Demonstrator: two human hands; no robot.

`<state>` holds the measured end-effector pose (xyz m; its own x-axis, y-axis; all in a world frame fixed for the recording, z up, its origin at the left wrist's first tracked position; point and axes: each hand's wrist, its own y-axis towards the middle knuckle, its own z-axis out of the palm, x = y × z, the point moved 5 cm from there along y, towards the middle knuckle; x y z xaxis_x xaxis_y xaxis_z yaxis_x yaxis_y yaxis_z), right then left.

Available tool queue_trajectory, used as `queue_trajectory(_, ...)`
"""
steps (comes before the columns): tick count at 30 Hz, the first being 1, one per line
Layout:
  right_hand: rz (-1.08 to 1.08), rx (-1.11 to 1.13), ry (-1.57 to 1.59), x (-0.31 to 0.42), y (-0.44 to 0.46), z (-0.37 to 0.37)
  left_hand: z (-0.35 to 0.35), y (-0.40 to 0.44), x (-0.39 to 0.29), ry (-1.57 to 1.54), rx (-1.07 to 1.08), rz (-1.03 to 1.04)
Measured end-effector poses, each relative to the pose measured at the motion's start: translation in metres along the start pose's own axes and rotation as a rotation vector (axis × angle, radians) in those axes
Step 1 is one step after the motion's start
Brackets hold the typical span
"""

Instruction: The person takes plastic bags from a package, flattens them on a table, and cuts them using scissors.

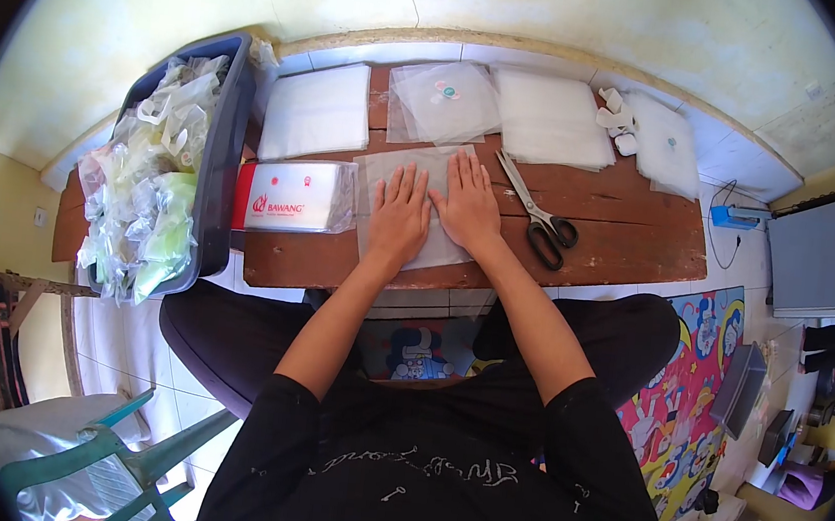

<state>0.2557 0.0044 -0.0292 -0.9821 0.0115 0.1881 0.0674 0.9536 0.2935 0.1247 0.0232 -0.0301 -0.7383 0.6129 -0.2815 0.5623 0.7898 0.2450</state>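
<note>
Both palms lie flat on a clear plastic sheet or bag (438, 252) at the front middle of the wooden table (631, 236). My left hand (400, 214) has its fingers stretched out, pointing away from me. Close beside it, my right hand (469, 203) rests with fingers extended and slightly spread. To the right of my right hand lie scissors (540, 212) with black handles, their blades a little apart. Left of my left hand sits a white and red pack marked BAWANG (288, 196), in clear plastic.
Along the back are stacks of clear plastic sheets: left (317, 110), middle (443, 102), right (552, 118) and far right (665, 144). White scraps (617, 114) lie between two stacks. A dark bin (224, 157) full of plastic bags stands at the left; a green chair (132, 459) is below it.
</note>
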Motion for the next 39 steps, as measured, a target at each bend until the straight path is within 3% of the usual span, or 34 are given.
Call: queue_trajectory(39, -0.024, 0.004, 0.047, -0.015, 0.0, 0.001, 0.003, 0.002, -0.008, 0.026, -0.016, -0.108)
